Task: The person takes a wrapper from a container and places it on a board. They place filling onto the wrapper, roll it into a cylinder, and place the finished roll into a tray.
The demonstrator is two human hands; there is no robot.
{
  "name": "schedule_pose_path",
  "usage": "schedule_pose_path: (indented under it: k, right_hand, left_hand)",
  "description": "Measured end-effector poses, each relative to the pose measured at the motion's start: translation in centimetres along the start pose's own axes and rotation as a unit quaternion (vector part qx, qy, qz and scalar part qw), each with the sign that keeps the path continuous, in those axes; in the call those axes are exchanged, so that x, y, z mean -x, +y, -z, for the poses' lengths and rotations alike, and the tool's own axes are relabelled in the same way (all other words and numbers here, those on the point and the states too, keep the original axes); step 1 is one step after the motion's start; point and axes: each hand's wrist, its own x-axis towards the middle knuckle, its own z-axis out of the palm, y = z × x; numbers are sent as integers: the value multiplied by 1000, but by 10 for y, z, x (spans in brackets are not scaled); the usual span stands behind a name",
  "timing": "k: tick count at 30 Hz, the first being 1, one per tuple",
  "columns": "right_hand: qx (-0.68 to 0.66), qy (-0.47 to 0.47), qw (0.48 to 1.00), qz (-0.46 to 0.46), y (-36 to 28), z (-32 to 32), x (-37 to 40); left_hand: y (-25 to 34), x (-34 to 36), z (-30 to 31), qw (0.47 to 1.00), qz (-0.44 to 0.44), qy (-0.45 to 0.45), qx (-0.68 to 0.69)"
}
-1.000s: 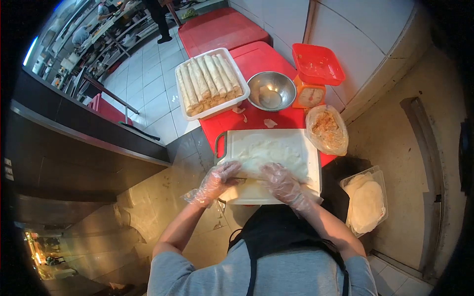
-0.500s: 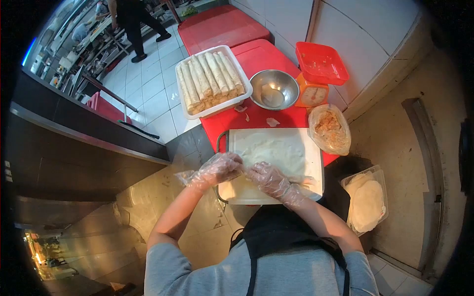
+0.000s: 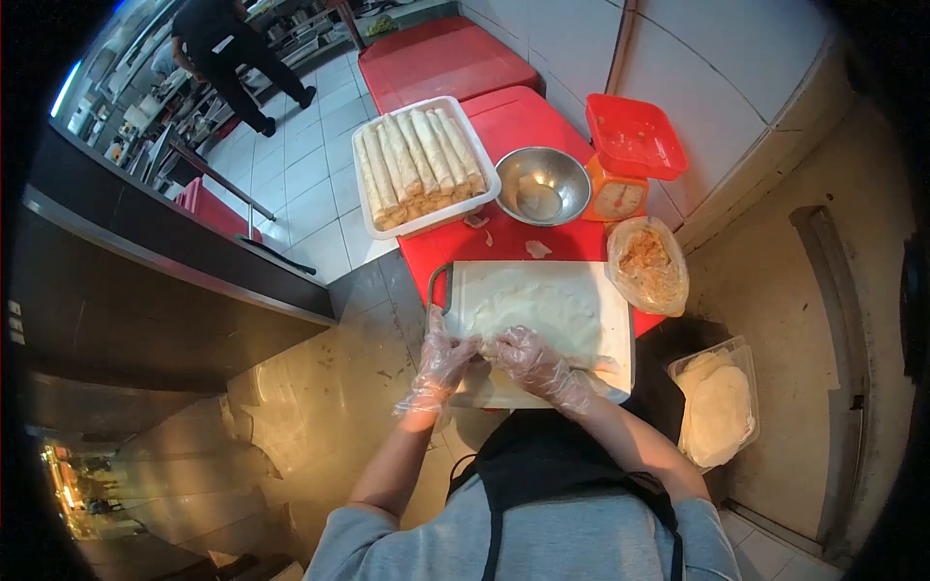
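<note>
A thin pale wrapper [image 3: 542,308] lies spread on the white cutting board [image 3: 620,290]. Both my hands wear clear plastic gloves. At the board's left near corner is my left hand [image 3: 442,358], one finger pointing up toward the board handle and another reaching right to the wrapper's near edge. My right hand [image 3: 528,360] is curled over that near edge, its fingertips close to the left hand's. Some orange-brown filling [image 3: 603,364] shows to the right of the right hand; the rest is hidden beneath it.
Beyond the board are a white tub of rolls [image 3: 421,165], a metal bowl [image 3: 544,186] and an orange scale [image 3: 617,197] with a red pan. A bag of filling [image 3: 649,263] sits at right, a container of round wrappers [image 3: 717,402] lower. Another person [image 3: 242,63] stands far left.
My left hand has turned and shifted slightly down, its fingers now more spread. The right hand stays nearly in place over the wrapper. The far person has bent toward the counter.
</note>
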Motion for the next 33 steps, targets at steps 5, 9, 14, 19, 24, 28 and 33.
schedule_pose_path:
  k: [5, 9, 14, 19, 24, 28, 33]
  right_hand:
    - [10, -31, 999, 2, -1, 0, -1]
    - [67, 2, 997, 30, 16, 5, -4]
    - [287, -54, 955, -51, 67, 62, -59]
    - [389, -118, 899, -165, 94, 102, -140]
    - [391, -234, 868, -197, 122, 96, -165]
    - [573, -180, 788, -134, 154, 72, -156]
    - [293, -316, 859, -275, 112, 108, -176]
  left_hand:
    - [-29, -16, -5, 985, -131, 61, -93]
    - [-21, -9, -7, 962, -203, 75, -166]
    - [-14, -6, -8, 948, -205, 88, -227]
    - [-10, -3, -5, 937, -240, 86, -237]
    - [-16, -3, -5, 963, -193, 73, -172]
    - [-9, -3, -5, 955, -209, 76, -199]
    - [-16, -3, -8, 957, -210, 81, -184]
